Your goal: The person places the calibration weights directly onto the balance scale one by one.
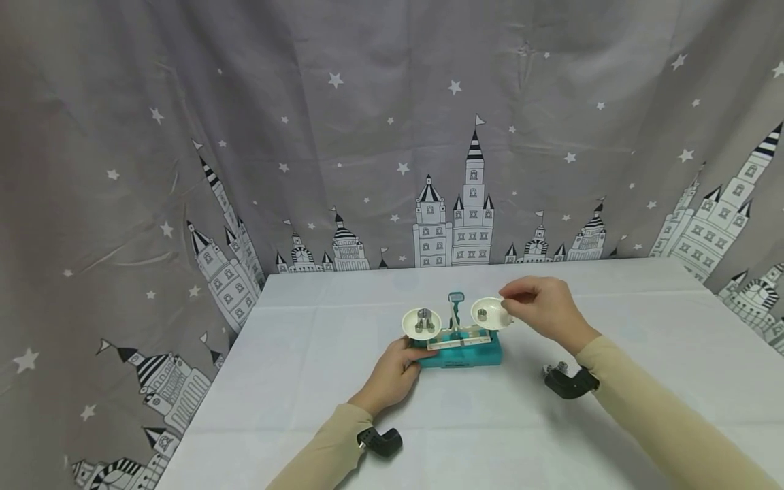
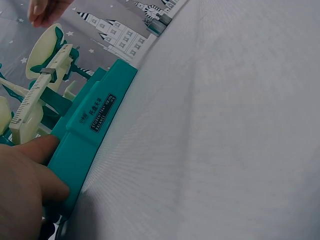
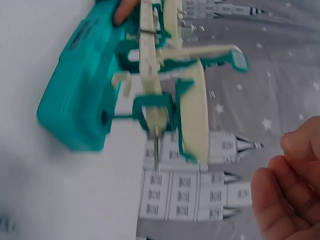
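A small teal balance scale (image 1: 467, 358) with two cream pans stands on the white table. My left hand (image 1: 388, 376) grips the left end of its base, the thumb on the front face in the left wrist view. Several shiny metal pieces (image 1: 424, 320) sit in the left pan (image 1: 408, 325). A single small metal piece (image 1: 482, 315) lies in the right pan (image 1: 501, 316). At that pan's outer rim is my right hand (image 1: 548, 309), its fingers loosely bent and fingertips close together; nothing shows between them in the right wrist view (image 3: 287, 185).
A few more small metal pieces (image 1: 554, 367) lie on the table (image 1: 294, 354) beneath the right forearm, partly hidden by the black wrist camera (image 1: 571, 382). Behind the table's far edge hangs a grey curtain (image 1: 367, 102) printed with castles and stars.
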`<move>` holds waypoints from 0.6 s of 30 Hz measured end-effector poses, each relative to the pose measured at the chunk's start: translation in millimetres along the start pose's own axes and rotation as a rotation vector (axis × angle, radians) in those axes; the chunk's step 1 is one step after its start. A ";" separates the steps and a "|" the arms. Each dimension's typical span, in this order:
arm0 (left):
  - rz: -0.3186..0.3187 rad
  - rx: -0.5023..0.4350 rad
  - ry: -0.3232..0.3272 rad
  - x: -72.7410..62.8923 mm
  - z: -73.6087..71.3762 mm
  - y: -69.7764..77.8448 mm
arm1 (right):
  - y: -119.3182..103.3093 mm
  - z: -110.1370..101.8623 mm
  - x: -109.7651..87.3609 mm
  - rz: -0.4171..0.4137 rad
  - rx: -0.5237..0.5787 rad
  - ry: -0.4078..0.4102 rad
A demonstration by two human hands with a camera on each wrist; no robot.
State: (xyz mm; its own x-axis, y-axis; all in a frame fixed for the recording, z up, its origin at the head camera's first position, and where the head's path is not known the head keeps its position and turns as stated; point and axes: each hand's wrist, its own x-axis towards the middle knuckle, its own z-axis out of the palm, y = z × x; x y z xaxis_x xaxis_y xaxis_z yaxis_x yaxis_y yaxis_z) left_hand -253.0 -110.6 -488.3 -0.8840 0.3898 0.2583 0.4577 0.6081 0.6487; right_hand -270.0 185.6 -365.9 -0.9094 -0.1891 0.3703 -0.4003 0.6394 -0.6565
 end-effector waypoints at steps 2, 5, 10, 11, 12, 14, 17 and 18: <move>-0.001 -0.003 0.000 0.0 0.6 0.2 | 4.6 -11.4 -7.2 0.014 -0.013 0.034; -0.001 -0.004 0.002 0.4 0.7 0.4 | 13.5 -27.3 -18.5 0.043 -0.044 0.076; -0.002 -0.003 0.001 0.3 0.0 0.4 | 30.2 -42.0 -38.6 0.089 -0.060 0.113; -0.004 -0.003 0.001 0.2 -0.1 0.2 | 33.9 -43.4 -42.6 0.093 -0.060 0.117; -0.003 -0.002 0.001 0.1 -0.1 0.1 | 37.7 -44.1 -46.4 0.098 -0.058 0.120; -0.004 0.000 -0.001 -0.1 0.0 -0.4 | 43.9 -44.8 -53.2 0.107 -0.055 0.120; -0.003 -0.003 -0.001 0.3 0.4 -0.7 | 53.0 -44.0 -61.7 0.122 -0.046 0.130; -0.002 -0.003 -0.001 0.4 0.7 -0.7 | 55.7 -43.5 -64.3 0.130 -0.045 0.135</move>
State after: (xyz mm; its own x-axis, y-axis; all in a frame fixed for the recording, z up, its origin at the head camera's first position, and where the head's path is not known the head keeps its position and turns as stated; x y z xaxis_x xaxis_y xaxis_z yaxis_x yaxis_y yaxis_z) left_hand -253.7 -110.4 -489.1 -0.8847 0.3894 0.2562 0.4556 0.6065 0.6516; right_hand -228.9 265.7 -397.7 -0.9284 -0.0030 0.3715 -0.2726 0.6848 -0.6758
